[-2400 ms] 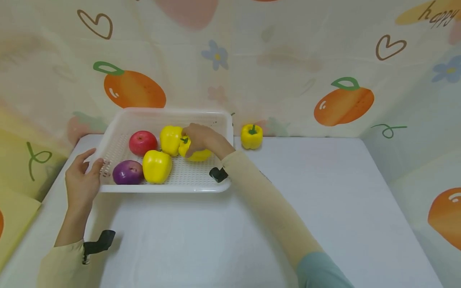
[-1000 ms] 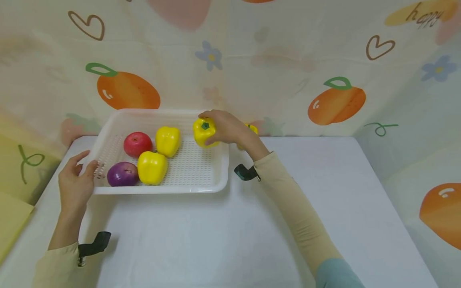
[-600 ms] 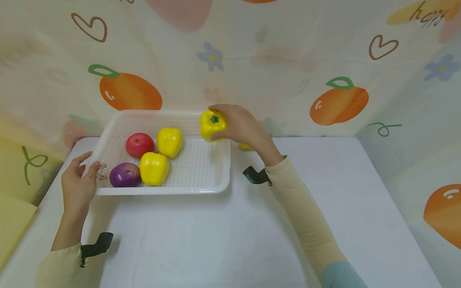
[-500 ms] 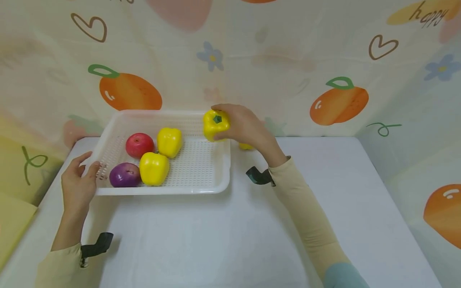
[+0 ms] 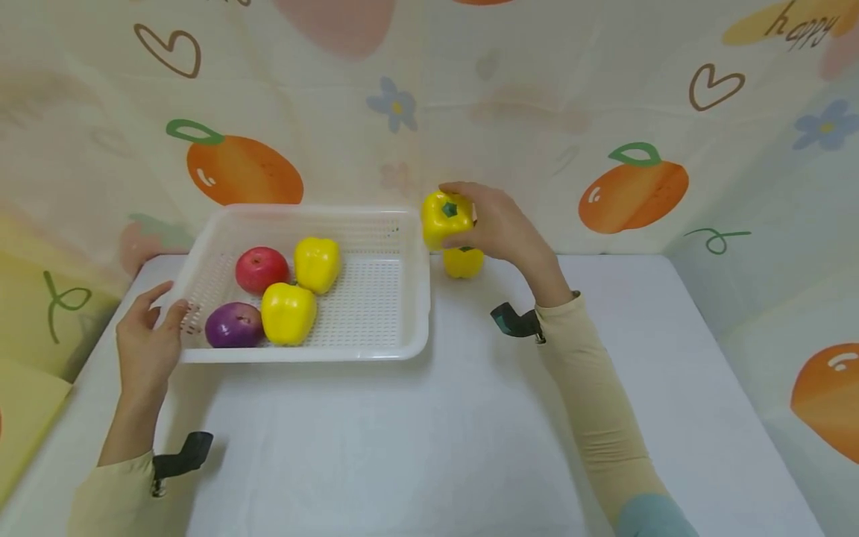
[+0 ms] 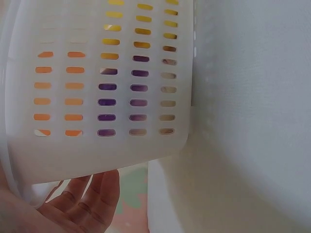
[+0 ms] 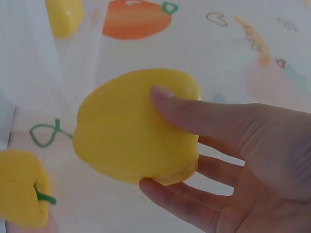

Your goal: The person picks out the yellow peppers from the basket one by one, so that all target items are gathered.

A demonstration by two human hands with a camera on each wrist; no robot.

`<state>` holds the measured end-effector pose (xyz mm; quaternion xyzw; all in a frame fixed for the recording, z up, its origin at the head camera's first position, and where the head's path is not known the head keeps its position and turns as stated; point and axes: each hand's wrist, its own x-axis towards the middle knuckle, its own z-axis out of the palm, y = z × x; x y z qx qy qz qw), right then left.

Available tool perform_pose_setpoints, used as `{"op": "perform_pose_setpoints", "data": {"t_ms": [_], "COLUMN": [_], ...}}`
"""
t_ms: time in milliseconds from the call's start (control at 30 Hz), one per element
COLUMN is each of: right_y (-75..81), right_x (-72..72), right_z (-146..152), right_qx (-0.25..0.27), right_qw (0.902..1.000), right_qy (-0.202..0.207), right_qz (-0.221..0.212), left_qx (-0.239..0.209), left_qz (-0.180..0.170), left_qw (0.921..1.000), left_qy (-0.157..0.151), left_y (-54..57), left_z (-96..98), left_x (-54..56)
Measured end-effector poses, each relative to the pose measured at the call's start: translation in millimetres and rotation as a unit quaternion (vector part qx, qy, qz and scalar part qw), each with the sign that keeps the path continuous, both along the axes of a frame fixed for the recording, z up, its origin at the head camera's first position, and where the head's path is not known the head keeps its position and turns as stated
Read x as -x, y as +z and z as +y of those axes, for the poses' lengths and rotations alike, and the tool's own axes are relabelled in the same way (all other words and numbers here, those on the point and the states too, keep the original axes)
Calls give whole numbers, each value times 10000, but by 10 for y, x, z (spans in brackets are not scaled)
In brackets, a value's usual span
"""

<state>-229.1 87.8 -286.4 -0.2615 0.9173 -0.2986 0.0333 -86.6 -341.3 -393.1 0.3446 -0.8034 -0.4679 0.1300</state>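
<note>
My right hand [image 5: 499, 224] holds a yellow bell pepper [image 5: 444, 218] in the air just past the basket's right side. In the right wrist view the thumb presses one side of that pepper [image 7: 131, 126] and the fingers curl under the other. Below it, a second yellow bell pepper [image 5: 463, 263] stands on the table, partly covered by the hand. My left hand [image 5: 148, 335] grips the left rim of a white perforated basket [image 5: 302, 355]. Inside lie a red apple-like fruit [image 5: 262, 270], a glossy purple round vegetable [image 5: 234, 325] and two yellow bell peppers [image 5: 288, 313].
The white table [image 5: 376, 447] ends at a patterned cloth backdrop [image 5: 523, 149] behind the basket. A dark wrist camera [image 5: 515, 321] juts from the right sleeve, and another [image 5: 184, 455] from the left.
My right hand has lifted a yellow bell pepper out of the basket and carried it rightward beyond the rim. The left hand keeps its grip on the basket.
</note>
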Motion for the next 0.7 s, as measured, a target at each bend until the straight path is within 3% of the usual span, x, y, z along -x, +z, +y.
{"op": "perform_pose_setpoints", "data": {"t_ms": [300,700], "right_y": [-111,-285], "right_x": [80,184], "right_z": [350,744], "right_qx": [135,-141], "right_qw": [9994,9973], "right_qy": [-290,-655], "right_qz": [-115,-309], "left_qx": [-61,-11], "left_qz": [50,91], "left_qw": [10000,9999], "left_qy": [44,57], "left_y": [-11,-10], "left_z": [-10,-3], "left_x": [8,3]}}
